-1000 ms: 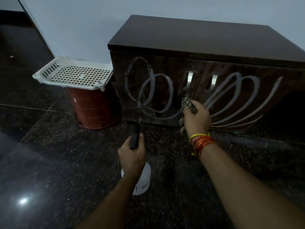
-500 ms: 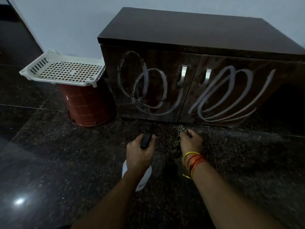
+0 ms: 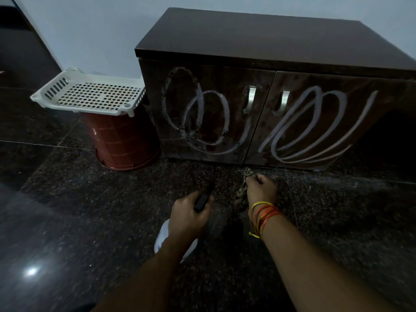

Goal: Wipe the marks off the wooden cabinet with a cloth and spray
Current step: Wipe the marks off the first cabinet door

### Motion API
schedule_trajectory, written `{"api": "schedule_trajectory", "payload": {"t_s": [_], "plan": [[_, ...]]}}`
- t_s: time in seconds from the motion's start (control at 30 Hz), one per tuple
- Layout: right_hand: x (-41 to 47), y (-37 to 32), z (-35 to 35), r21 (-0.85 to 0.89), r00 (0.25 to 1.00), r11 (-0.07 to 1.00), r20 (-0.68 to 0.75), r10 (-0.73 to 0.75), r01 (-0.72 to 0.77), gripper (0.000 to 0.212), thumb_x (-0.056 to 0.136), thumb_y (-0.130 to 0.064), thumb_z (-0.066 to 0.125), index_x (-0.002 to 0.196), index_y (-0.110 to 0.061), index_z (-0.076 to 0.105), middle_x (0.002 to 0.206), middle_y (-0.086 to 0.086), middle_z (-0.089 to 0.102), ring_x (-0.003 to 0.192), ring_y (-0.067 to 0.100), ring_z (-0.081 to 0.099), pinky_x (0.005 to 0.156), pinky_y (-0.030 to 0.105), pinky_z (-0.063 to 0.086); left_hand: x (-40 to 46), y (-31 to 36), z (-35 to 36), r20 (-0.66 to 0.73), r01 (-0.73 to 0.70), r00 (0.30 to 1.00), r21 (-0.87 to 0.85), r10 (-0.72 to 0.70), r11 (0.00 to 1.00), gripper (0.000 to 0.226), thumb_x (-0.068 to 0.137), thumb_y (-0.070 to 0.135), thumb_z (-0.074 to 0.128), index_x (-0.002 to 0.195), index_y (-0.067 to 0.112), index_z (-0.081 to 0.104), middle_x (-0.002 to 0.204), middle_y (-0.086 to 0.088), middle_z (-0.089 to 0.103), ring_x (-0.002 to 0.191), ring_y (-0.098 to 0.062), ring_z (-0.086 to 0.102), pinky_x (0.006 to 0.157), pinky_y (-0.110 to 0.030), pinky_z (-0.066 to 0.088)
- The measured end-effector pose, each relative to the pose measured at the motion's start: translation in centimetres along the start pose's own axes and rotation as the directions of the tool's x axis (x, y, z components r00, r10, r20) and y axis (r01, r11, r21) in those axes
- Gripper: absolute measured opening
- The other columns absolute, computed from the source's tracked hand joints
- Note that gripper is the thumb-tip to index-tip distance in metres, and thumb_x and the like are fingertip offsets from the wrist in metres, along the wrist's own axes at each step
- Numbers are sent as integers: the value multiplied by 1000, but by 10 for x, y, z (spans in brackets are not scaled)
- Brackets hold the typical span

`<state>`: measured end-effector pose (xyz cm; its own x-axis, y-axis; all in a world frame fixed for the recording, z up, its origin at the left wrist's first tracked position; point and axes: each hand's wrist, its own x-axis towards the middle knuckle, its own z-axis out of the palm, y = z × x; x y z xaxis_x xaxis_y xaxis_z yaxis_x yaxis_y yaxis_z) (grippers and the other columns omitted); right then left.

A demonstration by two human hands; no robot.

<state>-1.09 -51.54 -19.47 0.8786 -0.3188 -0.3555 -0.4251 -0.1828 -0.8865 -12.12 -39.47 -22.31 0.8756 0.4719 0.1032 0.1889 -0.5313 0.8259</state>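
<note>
A dark wooden cabinet (image 3: pixel 258 39) stands against the wall with two doors. White looping marks (image 3: pixel 315 129) cover the right door, and fainter, wet-looking loops (image 3: pixel 202 115) cover the left door. My left hand (image 3: pixel 188 218) grips a spray bottle (image 3: pixel 161 239) with a white body and a black head, held low over the floor and aimed toward the cabinet. My right hand (image 3: pixel 261 190) grips a bunched patterned cloth (image 3: pixel 242 194) just above the floor, a little in front of the gap between the doors. Neither hand touches the cabinet.
A white perforated plastic tray (image 3: pixel 90 94) sits on an upturned red-brown bucket (image 3: pixel 123 140) right beside the cabinet's left side. The floor (image 3: pixel 90 210) is dark polished granite tile. A pale wall runs behind. Coloured threads circle my right wrist.
My right hand with the cloth has dropped from the left door's lower edge down to the floor. The view pulled back a little; my left hand keeps the spray bottle low.
</note>
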Motion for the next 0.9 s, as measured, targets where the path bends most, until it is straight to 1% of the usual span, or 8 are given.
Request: {"api": "schedule_trajectory", "payload": {"t_s": [0.1,0.17,0.23,0.5,0.57,0.63,0.8,0.9], "plan": [[-4,-5,3,28,1000,1000,22,11,-12,13,86,-16,61,90,-7,69,64,8,58,47,19,53,48,24,47,-3,-7,-8,-21,57,998,21,-57,998,34,91,31,65,62,17,53,47,7,47,43,-12,47,41,-18,27],[-8,-7,5,47,999,999,41,12,-14,10,89,-13,59,91,-7,68,58,6,53,37,11,49,33,14,36,-3,-10,-15,-55,106,993,14,-105,994,32,91,30,65,64,15,56,49,3,52,42,-14,48,42,-25,33],[-12,-8,9,43,998,999,64,6,-9,13,89,-12,58,95,-6,68,55,4,51,31,9,45,27,11,28,-3,-12,-21,-99,144,985,6,-143,990,33,91,29,64,62,20,53,50,0,53,43,-16,49,43,-31,36],[-29,-19,19,41,990,999,132,-40,35,13,93,-12,57,84,-5,63,54,4,49,39,15,45,26,11,30,-4,-23,-43,-260,381,882,-96,-392,920,31,94,33,58,69,14,57,57,-6,58,49,-22,55,49,-35,43],[-33,-21,22,29,990,999,131,-49,45,14,93,-14,57,85,-5,64,57,6,52,43,18,48,31,15,38,-5,-24,-47,-276,425,854,-122,-442,897,34,94,38,57,71,13,58,60,-9,60,53,-26,58,51,-37,45],[-35,-22,26,6,989,999,141,-35,34,15,92,-16,57,89,-4,66,60,8,56,46,22,53,39,22,45,-5,-24,-50,-285,436,840,-153,-462,887,37,94,41,57,71,12,58,60,-10,60,52,-26,58,50,-35,45],[-43,-36,35,16,984,995,147,-99,97,14,91,-18,58,90,-7,67,62,5,55,55,23,55,45,22,45,-4,-18,-53,-301,424,830,-207,-470,882,40,94,38,58,66,10,55,54,-3,51,46,-17,47,46,-28,34],[-52,-58,38,35,974,988,164,-155,151,10,94,-15,55,92,-8,63,59,2,51,48,18,50,31,12,33,-1,-13,-56,-303,386,846,-220,-439,896,38,94,36,59,65,11,55,52,-1,49,44,-15,45,46,-28,32]]}}
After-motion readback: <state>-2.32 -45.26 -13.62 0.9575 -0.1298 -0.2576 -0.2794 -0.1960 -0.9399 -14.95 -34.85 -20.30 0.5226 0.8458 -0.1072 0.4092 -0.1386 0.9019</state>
